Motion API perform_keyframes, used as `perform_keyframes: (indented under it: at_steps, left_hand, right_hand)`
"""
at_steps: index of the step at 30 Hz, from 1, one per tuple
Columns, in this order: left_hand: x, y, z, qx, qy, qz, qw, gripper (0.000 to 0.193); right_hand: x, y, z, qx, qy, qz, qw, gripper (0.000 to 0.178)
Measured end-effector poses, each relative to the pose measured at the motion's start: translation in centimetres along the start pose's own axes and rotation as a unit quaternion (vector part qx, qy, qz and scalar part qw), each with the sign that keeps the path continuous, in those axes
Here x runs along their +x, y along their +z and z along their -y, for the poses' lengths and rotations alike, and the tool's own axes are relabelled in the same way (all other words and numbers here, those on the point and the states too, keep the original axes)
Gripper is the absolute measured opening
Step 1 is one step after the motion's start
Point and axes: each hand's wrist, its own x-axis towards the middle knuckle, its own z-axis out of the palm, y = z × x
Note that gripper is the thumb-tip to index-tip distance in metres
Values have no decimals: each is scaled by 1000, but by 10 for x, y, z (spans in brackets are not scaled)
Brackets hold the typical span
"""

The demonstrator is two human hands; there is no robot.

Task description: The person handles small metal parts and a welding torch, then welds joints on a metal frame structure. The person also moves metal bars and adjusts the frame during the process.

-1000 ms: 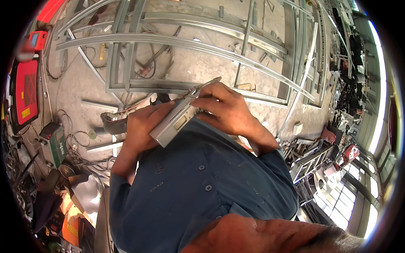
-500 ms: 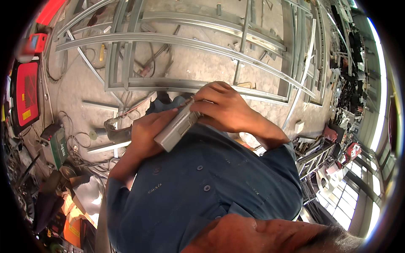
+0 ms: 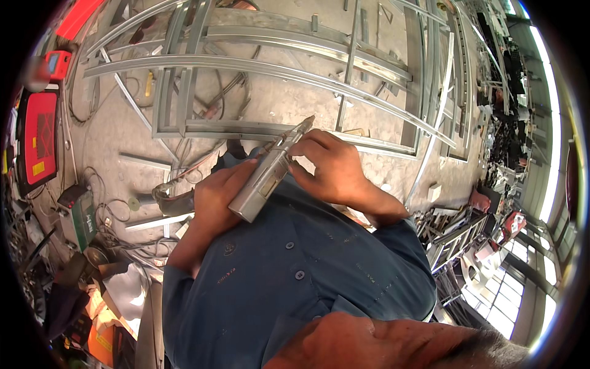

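A long grey hand-held power tool [image 3: 263, 186] lies slantwise in front of my chest. Its narrow pointed nose aims away from me, up and to the right; I cannot make out its exact kind. My left hand [image 3: 216, 192] is closed round its left side, with some fingers hidden beneath. On the other side, my right hand [image 3: 329, 163] bends its thumb and forefinger against the tool near the middle. A gap shows between these two fingers, and their tips meet the casing.
Metal frames of long profiles [image 3: 246, 64] lie on the concrete floor ahead. To the left are a red-and-black machine [image 3: 40, 138], a green box [image 3: 78, 218] and tangled cables [image 3: 132, 246]. Stacked metal frames [image 3: 455, 237] stand at the right.
My right hand has moved from the tool's front end back to its side, uncovering the pointed nose. My left hand keeps its hold.
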Motion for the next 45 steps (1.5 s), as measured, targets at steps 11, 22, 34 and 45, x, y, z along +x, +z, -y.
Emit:
perform_keyframes:
  at_steps: [11, 22, 34, 45]
  left_hand:
    - [-8, 2, -3, 6, 2, -11, 1000, 53]
    - [-16, 0, 1, 12, -10, -17, 1000, 54]
    - [-17, -4, 7, 14, -9, -26, 1000, 54]
    - [-14, -6, 11, 22, -9, -34, 999, 53]
  right_hand:
    - [-2, 9, 8, -73, 23, -10, 997, 14]
    - [-4, 19, 9, -121, -27, -10, 992, 22]
    - [7, 26, 15, -92, -60, -61, 992, 28]
    - [15, 32, 14, -87, -78, -69, 991, 21]
